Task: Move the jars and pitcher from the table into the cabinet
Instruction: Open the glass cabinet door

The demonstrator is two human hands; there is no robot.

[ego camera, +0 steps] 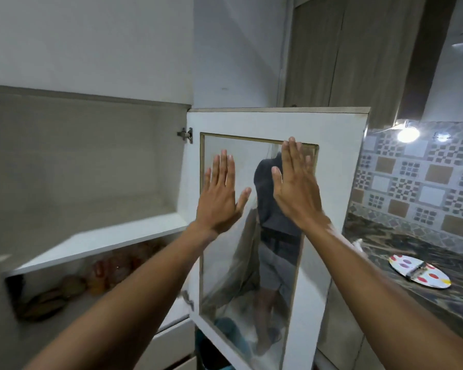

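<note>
White cabinet door (340, 166), flat hands (both empty) against it

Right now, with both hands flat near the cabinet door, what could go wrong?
1. Both the left hand and the right hand are open against the glass panel of the cabinet door; a hard push there may stress the glass rather than the white frame.
2. Blurred items sit near the front of the lower shelf; the closing door might hit them.
3. Fingers could get pinched at the hinge side.
</note>
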